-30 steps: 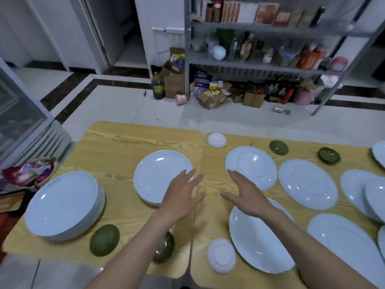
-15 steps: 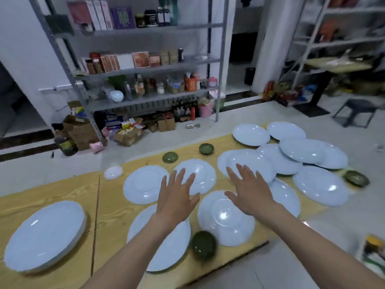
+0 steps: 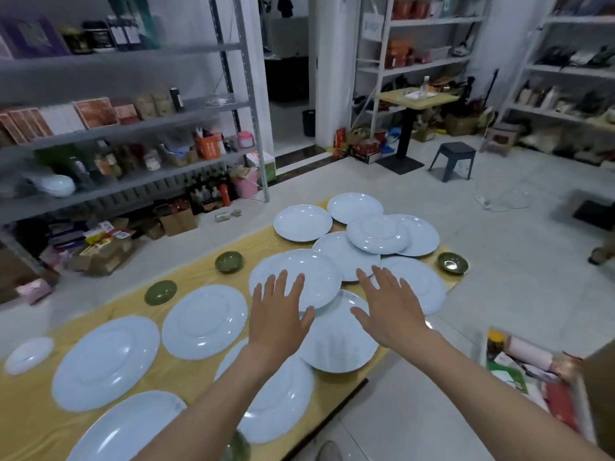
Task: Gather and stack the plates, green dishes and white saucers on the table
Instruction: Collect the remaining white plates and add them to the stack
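The left hand (image 3: 279, 314) reaches forward at frame centre, palm down, fingers straight and spread, holding nothing, over a white plate (image 3: 299, 271). Just right of it, the right hand (image 3: 389, 307) is posed alike and is also empty. Whether either touches a plate is unclear. On the wooden surface (image 3: 30, 424), a white saucer (image 3: 28, 354) lies far left. Single plates (image 3: 104, 361) fill the middle, overlapping plates (image 3: 376, 232) cluster upper right, and green dishes (image 3: 160, 292) dot the far edge.

The left hand (image 3: 279, 314) and right hand (image 3: 387, 307) have travelled rightward along the table (image 3: 198, 273); fingers spread, they now hover over the overlapping plates (image 3: 377, 232) at its right end.
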`<action>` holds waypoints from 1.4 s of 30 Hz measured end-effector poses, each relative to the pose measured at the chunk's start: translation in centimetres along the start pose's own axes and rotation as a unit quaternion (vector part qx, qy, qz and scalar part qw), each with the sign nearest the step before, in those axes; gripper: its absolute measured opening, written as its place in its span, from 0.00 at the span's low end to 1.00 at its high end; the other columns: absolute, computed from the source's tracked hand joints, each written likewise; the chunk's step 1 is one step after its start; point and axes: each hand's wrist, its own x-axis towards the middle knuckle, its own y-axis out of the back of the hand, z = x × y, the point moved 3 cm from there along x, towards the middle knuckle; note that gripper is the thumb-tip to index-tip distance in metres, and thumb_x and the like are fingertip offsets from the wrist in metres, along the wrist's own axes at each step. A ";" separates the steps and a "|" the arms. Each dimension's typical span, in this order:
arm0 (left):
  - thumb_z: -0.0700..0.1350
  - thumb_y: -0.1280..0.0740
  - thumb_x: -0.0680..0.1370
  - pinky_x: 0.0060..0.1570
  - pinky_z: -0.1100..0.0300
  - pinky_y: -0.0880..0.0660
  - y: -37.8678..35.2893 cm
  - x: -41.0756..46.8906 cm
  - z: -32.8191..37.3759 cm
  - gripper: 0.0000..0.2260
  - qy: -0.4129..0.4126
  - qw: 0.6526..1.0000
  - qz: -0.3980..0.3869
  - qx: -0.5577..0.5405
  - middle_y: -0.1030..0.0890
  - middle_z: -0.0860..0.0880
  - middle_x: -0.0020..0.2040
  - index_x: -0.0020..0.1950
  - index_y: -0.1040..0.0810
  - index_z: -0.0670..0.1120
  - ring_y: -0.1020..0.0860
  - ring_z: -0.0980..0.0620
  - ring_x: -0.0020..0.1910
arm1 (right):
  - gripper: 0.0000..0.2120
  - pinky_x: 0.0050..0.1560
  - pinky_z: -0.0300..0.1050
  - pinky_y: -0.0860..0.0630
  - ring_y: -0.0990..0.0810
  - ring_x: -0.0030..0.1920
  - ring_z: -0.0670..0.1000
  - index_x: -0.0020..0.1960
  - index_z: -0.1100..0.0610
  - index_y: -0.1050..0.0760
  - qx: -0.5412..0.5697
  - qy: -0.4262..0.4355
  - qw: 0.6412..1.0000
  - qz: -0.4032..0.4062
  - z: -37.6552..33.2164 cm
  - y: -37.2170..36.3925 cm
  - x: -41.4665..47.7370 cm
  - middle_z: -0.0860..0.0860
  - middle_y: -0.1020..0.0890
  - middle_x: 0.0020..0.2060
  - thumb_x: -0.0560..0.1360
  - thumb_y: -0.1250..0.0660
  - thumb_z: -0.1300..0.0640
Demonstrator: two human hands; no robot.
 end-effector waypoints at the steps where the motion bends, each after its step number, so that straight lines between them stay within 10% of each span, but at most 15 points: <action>1: 0.60 0.46 0.81 0.76 0.46 0.50 -0.5 1.4 0.7 0.28 -0.004 1.000 0.000 -0.001 0.44 0.46 0.80 0.80 0.47 0.54 0.46 0.44 0.78 | 0.34 0.77 0.56 0.51 0.53 0.80 0.56 0.81 0.50 0.58 -0.003 -0.003 1.000 -0.002 0.9 -0.1 0.9 0.55 0.51 0.81 0.82 0.47 0.39; 21: 0.60 0.46 0.81 0.76 0.47 0.47 -5.5 22.6 14.7 0.28 -0.027 0.999 -0.016 0.006 0.42 0.45 0.79 0.80 0.45 0.54 0.44 0.43 0.78 | 0.34 0.77 0.56 0.50 0.50 0.80 0.58 0.81 0.52 0.55 -0.010 -0.002 1.000 -0.014 20.0 1.8 17.4 0.57 0.49 0.80 0.82 0.46 0.39; 42: 0.59 0.44 0.81 0.75 0.49 0.44 -12.6 33.1 22.5 0.28 0.143 0.988 -0.046 -0.038 0.41 0.46 0.79 0.80 0.45 0.53 0.42 0.45 0.76 | 0.33 0.77 0.50 0.49 0.47 0.79 0.54 0.81 0.53 0.50 0.081 0.117 0.989 -0.029 31.2 0.2 30.4 0.53 0.45 0.80 0.82 0.45 0.41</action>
